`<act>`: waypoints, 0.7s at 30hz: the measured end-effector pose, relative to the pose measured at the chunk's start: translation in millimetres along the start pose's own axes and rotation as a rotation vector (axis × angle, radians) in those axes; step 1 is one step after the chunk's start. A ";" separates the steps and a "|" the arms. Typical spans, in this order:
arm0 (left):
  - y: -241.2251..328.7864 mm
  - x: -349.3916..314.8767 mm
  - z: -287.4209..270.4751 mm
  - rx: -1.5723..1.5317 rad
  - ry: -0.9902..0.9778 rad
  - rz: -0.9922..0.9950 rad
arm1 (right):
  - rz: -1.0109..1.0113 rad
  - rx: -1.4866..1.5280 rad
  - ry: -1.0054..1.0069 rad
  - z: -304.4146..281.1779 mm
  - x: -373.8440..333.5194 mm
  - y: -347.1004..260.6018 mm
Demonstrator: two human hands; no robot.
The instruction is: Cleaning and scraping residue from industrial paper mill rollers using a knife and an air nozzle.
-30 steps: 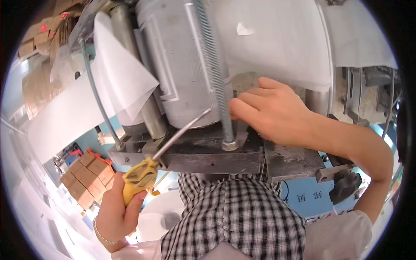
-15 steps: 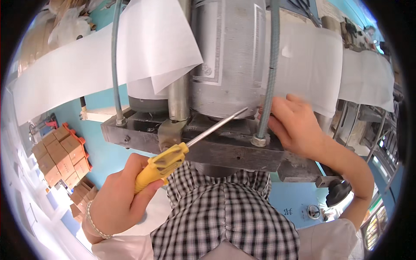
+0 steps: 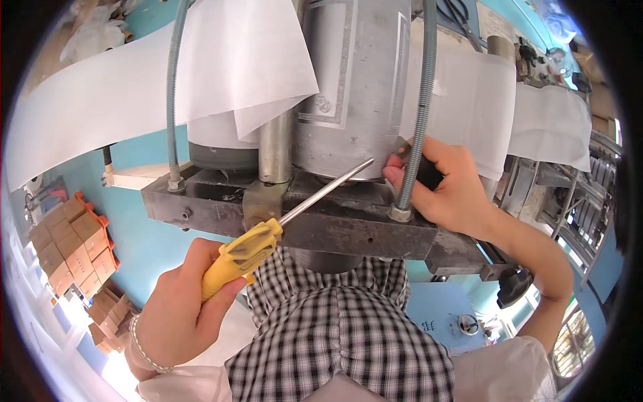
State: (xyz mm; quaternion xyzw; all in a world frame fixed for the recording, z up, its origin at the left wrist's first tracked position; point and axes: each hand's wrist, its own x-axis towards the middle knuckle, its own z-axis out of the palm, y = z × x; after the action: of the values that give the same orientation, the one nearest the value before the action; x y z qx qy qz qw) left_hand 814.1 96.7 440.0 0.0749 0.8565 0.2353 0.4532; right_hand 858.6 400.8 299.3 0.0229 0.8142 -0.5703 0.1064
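Observation:
My left hand (image 3: 184, 305) is closed round the yellow handle of a screwdriver (image 3: 251, 251). Its bare metal shaft points up and right, the tip overlapping the lower end of a grey engraved roller (image 3: 355, 87). On the other side, my right hand (image 3: 449, 187) is closed behind a threaded rod (image 3: 420, 107), fingers and thumb bent together beside the roller's lower right edge. A small dark piece shows at the fingertips; the rod and fingers partly hide it, so its kind is unclear. Below the roller runs a dark metal block (image 3: 301, 221).
White paper web (image 3: 94, 100) stretches left of the roller, with a folded corner hanging in front. More white sheet (image 3: 469, 107) lies to the right. A second threaded rod (image 3: 174, 100) and a smooth metal post (image 3: 274, 151) rise from the block. Cardboard boxes (image 3: 74, 248) are stacked at left.
My right fingers have shifted closer to the roller's edge, and a dark piece now shows between them. The screwdriver stays in my left hand, almost unmoved. The view has shifted slightly.

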 end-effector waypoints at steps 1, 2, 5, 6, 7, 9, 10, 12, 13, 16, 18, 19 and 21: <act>0.1 0.2 -1.7 0.017 -0.022 -0.008 | 0.094 -0.040 -0.064 -4.0 1.8 -6.7; 0.1 -0.7 -2.9 0.035 -0.043 -0.016 | 0.187 -0.080 -0.127 -6.2 2.9 -11.1; -3.7 3.7 -1.4 0.017 -0.040 -0.021 | 0.172 -0.240 -0.056 -14.6 -3.6 -0.2; -6.3 11.2 0.2 0.008 -0.055 -0.005 | 0.189 -0.255 -0.051 -19.8 -8.0 9.2; -9.2 18.5 1.3 0.016 -0.083 0.017 | 0.128 -0.345 -0.050 -25.3 -12.6 19.4; -2.0 -4.3 -3.9 0.045 -0.041 -0.013 | -0.012 -0.391 -0.066 -27.1 -6.0 12.3; -5.5 -3.8 -3.1 0.048 -0.044 -0.005 | 0.093 -0.408 -0.124 -28.8 -2.7 8.8; -9.9 -3.5 -4.0 0.049 -0.036 -0.009 | 0.185 -0.419 -0.191 -29.7 4.9 5.2; -8.5 -1.1 -8.3 0.066 -0.026 0.000 | 0.232 -0.436 -0.167 -39.5 -2.3 -5.0; -8.6 -1.9 -13.2 0.060 0.029 -0.022 | 0.202 -0.444 -0.155 -50.0 -9.8 -8.6; -8.7 -3.5 -14.2 0.036 0.071 -0.046 | 0.128 -0.440 -0.166 -48.5 -7.9 -6.3; -8.6 -3.3 -14.9 0.045 0.065 -0.030 | 0.045 -0.400 -0.123 -46.4 -6.0 -6.5; -10.0 -3.8 -15.0 0.050 0.063 -0.015 | -0.044 -0.360 -0.082 -44.9 -2.8 -14.0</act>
State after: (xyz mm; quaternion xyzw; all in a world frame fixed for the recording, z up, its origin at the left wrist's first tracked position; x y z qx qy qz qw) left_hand 805.0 81.5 445.3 0.0723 0.8766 0.2127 0.4256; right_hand 852.5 438.1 327.5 -0.0375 0.8984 -0.4180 0.1296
